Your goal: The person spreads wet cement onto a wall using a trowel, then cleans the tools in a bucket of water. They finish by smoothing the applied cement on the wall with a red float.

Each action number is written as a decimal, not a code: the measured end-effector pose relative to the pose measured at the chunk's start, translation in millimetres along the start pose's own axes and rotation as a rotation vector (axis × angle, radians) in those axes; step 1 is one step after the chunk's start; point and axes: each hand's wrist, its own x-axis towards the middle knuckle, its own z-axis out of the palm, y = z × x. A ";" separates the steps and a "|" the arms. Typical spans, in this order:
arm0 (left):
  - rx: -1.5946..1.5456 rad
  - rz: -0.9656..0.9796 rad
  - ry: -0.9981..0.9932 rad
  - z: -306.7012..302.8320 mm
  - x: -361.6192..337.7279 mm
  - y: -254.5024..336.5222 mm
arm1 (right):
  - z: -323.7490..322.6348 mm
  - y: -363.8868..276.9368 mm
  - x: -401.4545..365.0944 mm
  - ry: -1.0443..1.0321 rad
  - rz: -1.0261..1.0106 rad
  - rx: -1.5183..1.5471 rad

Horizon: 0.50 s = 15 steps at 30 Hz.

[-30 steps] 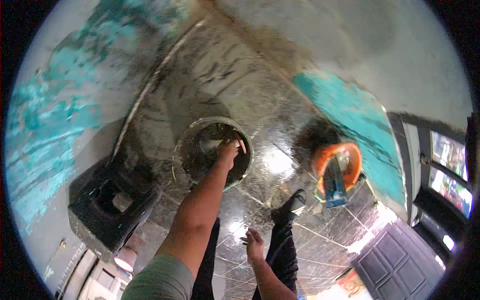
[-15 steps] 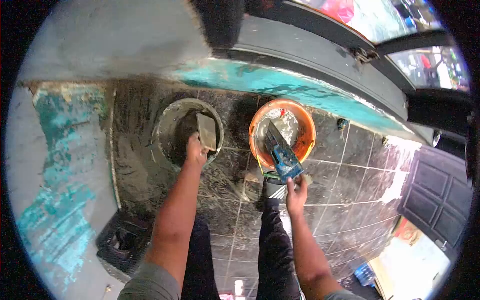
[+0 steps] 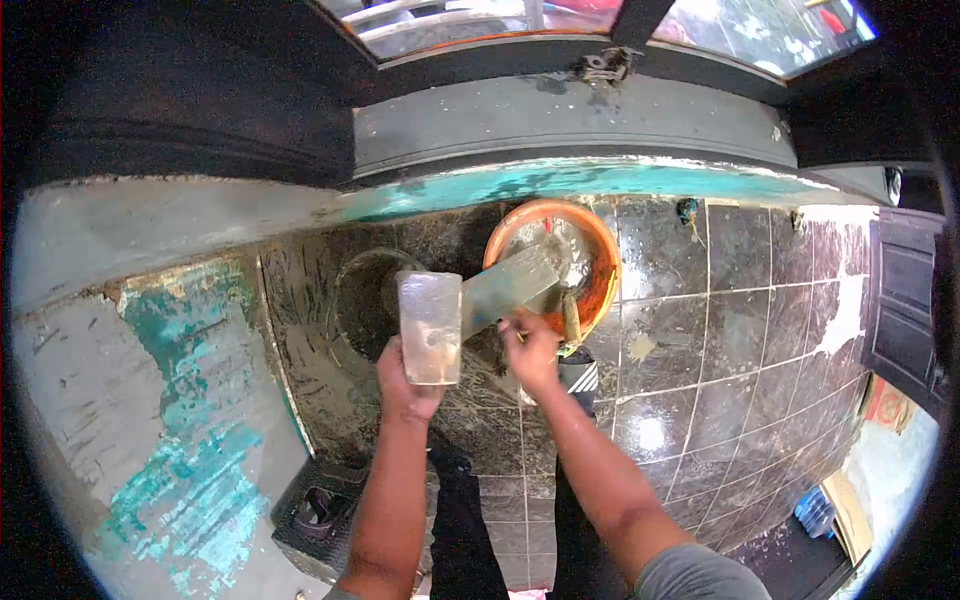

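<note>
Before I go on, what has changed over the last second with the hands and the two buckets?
The left hand lifted the scraper up out of the grey bucket. The right hand, empty a second ago, took hold of the trowel that lay in the orange bucket and swung it left, towards the scraper. Both buckets stayed put on the floor.

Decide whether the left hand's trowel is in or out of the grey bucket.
Out: the left hand holds the trowel up, above the grey bucket.
</note>
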 end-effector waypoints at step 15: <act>0.302 -0.125 0.366 -50.5 38.0 -87.1 | -5.9 62.4 69.4 0.083 0.638 0.446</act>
